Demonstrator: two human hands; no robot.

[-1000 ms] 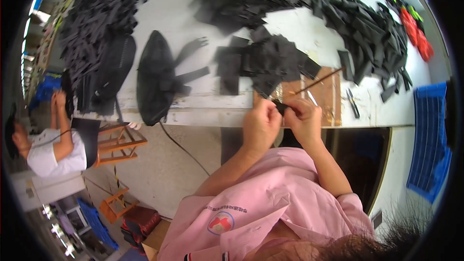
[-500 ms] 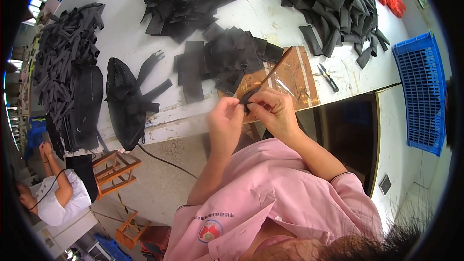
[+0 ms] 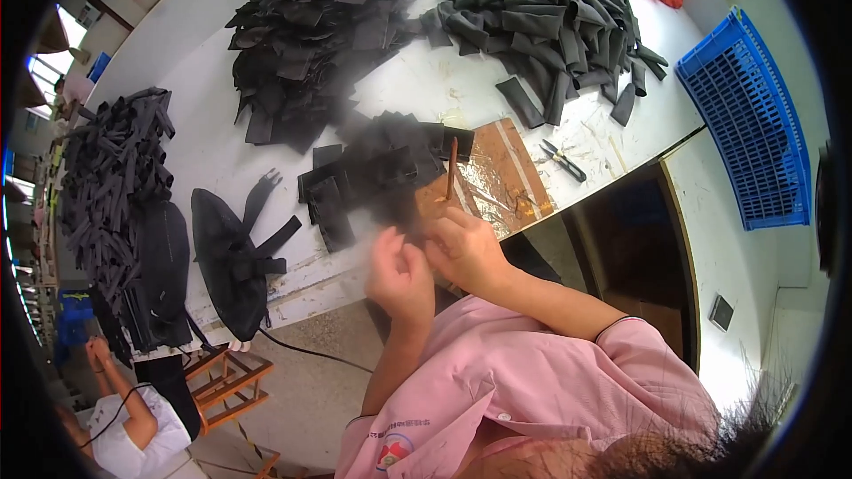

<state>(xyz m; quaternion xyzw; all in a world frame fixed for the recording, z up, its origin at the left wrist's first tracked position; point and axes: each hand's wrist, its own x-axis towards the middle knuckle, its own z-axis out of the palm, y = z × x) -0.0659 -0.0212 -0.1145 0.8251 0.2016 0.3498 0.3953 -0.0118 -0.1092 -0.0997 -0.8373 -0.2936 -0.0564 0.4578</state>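
Both hands are close together at the near edge of the white table. My right hand (image 3: 466, 253) is closed round a thin brown stick (image 3: 453, 168), which points up and away over a brown board (image 3: 519, 173). Beside it, my left hand (image 3: 399, 279) is raised with curled fingers, smeared by motion. A small dark bit shows between the hands, too blurred to make out. Just beyond them lies a heap of black fabric pieces (image 3: 382, 168), partly blurred. A pair of thread snips (image 3: 564, 161) rests right of the board.
Larger heaps of black fabric pieces (image 3: 311, 53) and folded black strips (image 3: 568, 35) fill the far side. At left are a black mesh bag with straps (image 3: 226, 262) and a strip pile (image 3: 111, 186). A blue crate (image 3: 750, 124) stands right; another person (image 3: 133, 426) sits lower left.
The black fabric piece pinched between both hands is no longer clearly visible. The stick now stands more upright. My left hand has turned and blurred; the whole view has shifted.
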